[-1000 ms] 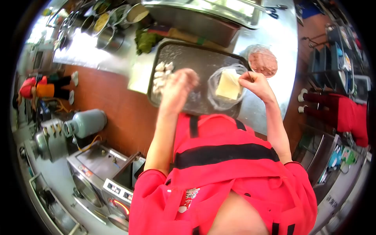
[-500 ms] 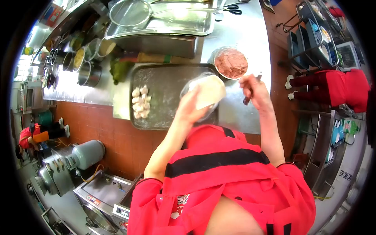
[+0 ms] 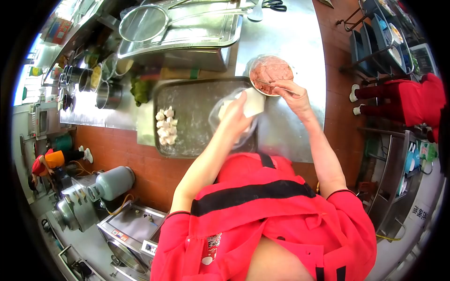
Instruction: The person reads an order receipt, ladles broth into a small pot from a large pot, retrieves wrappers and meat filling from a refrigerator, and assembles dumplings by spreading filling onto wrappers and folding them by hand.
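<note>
My left hand grips a pale, flat dough wrapper over the right side of a dark baking tray. A clear plastic bag lies around and beneath that hand. In my right hand is a thin, stick-like tool, its tip in the pink minced meat. That meat fills a round bowl lined with clear film, just past the tray's upper right corner. Several small folded dumplings sit in rows at the tray's left end.
Behind the tray stands a metal box carrying a glassy tray and a mesh strainer. Scissors and a spatula lie farther back. Metal pots are at left. Co-workers stand right and far left.
My right hand has moved left and brought the tool's tip down into the meat. My left hand, with the wrapper, has shifted slightly; the whole view has tilted a little.
</note>
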`<state>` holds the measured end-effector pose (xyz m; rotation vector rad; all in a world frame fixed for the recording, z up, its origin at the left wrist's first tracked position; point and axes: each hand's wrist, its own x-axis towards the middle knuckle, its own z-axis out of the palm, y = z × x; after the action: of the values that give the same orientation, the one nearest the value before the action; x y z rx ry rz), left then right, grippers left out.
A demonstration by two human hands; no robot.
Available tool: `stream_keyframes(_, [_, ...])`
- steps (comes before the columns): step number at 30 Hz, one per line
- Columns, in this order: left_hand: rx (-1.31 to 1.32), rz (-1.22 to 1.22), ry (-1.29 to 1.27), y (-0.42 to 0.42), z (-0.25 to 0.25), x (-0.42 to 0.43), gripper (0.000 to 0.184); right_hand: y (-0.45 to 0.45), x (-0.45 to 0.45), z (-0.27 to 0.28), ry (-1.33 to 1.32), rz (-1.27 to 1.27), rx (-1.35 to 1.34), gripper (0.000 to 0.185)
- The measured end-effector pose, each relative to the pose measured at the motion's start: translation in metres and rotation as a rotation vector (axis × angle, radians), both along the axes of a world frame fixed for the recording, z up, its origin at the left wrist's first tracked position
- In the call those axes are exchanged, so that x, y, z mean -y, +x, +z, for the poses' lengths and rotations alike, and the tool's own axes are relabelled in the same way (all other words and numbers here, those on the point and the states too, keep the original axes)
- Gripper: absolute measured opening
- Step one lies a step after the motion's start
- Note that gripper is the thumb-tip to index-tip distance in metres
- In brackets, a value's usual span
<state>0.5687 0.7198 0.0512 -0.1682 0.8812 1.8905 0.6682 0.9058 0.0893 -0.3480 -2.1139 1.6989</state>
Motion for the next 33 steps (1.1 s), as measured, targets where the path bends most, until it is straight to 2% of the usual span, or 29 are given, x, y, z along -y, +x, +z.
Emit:
stream_keyframes(1, [-0.248, -0.062, -0.01, -0.003, -0.007, -0.001, 0.037, -0.001, 0.005, -0.005, 0.067, -0.025, -0.006, 0.016])
stream_keyframes(3, [-0.246, -0.049, -0.018, -0.004, -0.02, -0.003, 0.038, 0.006, 0.014, -0.011, -0.175, -0.06, 0.06, 0.017])
stream_keyframes(5, [0.257, 0.094, -0.017, -0.002, 0.024, -0.01, 0.038, 0.01, 0.022, -0.01, -0.357, -0.116, 0.13, 0.018])
stream_keyframes(8, [0.263, 0.062, -0.017, -0.006, 0.016, -0.008, 0.038, 0.02, 0.024, -0.02, -0.75, -0.227, 0.07, 0.021])
stream_keyframes(11, [0.204, 0.029, 0.105, -0.006, 0.015, 0.0, 0.039, 0.033, 0.029, -0.015, -1.03, -0.239, 0.0, 0.021])
stream_keyframes(14, [0.265, 0.061, 0.104, -0.002, 0.036, 0.014, 0.041, 0.04, 0.039, 0.008, -0.841, -0.173, -0.056, 0.019])
stream_keyframes(17, [0.246, 0.051, 0.194, -0.001, 0.041, 0.023, 0.042, 0.034, 0.045, 0.017, -0.208, 0.001, -0.032, 0.017])
stream_keyframes(20, [0.322, 0.064, 0.402, -0.004, 0.025, 0.027, 0.042, 0.028, 0.069, 0.032, 0.26, 0.043, 0.009, 0.02])
stream_keyframes(22, [-0.079, 0.017, 0.253, -0.005, 0.016, 0.028, 0.043, 0.026, 0.086, 0.035, 0.341, 0.085, -0.005, 0.021])
stream_keyframes(23, [-0.161, 0.009, 0.203, -0.004, 0.012, 0.031, 0.043, 0.028, 0.094, 0.036, 0.376, 0.105, -0.008, 0.022])
stream_keyframes(24, [-0.242, 0.0, 0.15, -0.004, 0.009, 0.034, 0.043, 0.032, 0.101, 0.037, 0.376, 0.12, 0.0, 0.023])
stream_keyframes(25, [-0.21, 0.004, 0.132, -0.005, 0.012, 0.035, 0.044, 0.034, 0.106, 0.039, 0.375, 0.132, 0.007, 0.023])
stream_keyframes(27, [-0.007, 0.063, 0.167, -0.009, 0.019, 0.038, 0.039, 0.044, 0.113, 0.045, 0.34, 0.135, 0.023, 0.023])
stream_keyframes(29, [0.34, 0.173, 0.268, -0.015, 0.043, 0.041, 0.03, 0.059, 0.108, 0.051, 0.266, 0.121, 0.043, 0.022])
stream_keyframes(31, [-0.036, 0.091, 0.219, -0.019, 0.029, 0.045, 0.041, 0.066, 0.097, 0.046, -0.095, -0.009, 0.008, 0.02])
stream_keyframes(32, [0.106, 0.101, 0.275, -0.018, 0.031, 0.046, 0.044, 0.069, 0.095, 0.044, -0.278, -0.077, -0.007, 0.02])
stream_keyframes(33, [0.251, 0.106, 0.329, -0.016, 0.034, 0.046, 0.046, 0.069, 0.093, 0.042, -0.347, -0.07, 0.005, 0.02])
